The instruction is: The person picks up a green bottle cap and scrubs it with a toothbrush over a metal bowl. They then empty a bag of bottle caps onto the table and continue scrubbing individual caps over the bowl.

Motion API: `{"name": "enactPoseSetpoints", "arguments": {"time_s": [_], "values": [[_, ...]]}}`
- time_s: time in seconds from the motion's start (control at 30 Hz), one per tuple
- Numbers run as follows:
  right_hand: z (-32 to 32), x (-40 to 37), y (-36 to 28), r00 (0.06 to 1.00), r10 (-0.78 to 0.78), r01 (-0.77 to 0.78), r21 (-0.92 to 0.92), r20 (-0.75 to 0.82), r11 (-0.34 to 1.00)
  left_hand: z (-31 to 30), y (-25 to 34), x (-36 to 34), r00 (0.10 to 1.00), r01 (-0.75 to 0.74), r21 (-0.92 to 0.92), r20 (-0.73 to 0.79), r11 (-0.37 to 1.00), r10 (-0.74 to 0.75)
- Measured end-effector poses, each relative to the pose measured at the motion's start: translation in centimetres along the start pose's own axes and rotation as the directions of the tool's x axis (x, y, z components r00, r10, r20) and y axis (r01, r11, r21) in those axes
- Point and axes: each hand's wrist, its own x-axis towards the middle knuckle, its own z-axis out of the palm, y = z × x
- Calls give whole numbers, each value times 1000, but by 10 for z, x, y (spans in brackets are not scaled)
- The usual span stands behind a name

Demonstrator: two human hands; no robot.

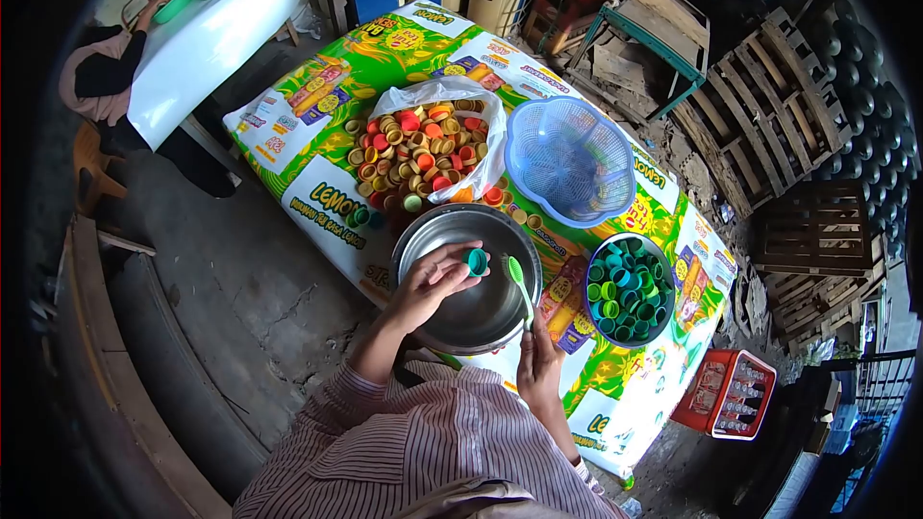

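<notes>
My left hand [428,286] pinches a teal bottle cap [475,260] over the empty steel bowl [461,231]. Held upright at the bowl's right rim is a green-handled tool [518,281], gripped by my right hand [540,365]. Behind the bowl, an open plastic bag [442,96] holds a heap of yellow, orange and red caps [415,154]. To the right, a small bowl [665,264] is filled with green and blue caps [627,290]. An empty blue basket [569,161] stands behind it.
A printed green-and-yellow sheet [317,144] covers the table. Some loose caps [363,217] lie near the bag. A red crate of bottles [726,394] stands on the floor at right, wooden pallets [769,106] beyond. Another person [101,86] sits at a white table [212,34] at far left.
</notes>
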Motion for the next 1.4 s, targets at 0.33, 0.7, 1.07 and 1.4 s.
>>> {"name": "enactPoseSetpoints", "arguments": {"time_s": [0.33, 0.7, 1.07, 1.4], "values": [[11, -2, 4, 998, -54, 53, 49, 21, 997, -7, -13, 1, 985, 95, -9, -145, 995, -95], [13, 8, 1, 963, -268, 267, -36, -24, 963, -3, -11, 7, 962, 262, -600, 97, 756, -256], [9, 13, -10, 994, -45, 53, 83, -103, 995, -3, -5, 4, 962, 270, -551, 183, 790, -202], [15, 8, -14, 987, 162, -160, 155, 5, 975, 12, -29, -8, 994, -100, 329, 72, 939, 81]]}}
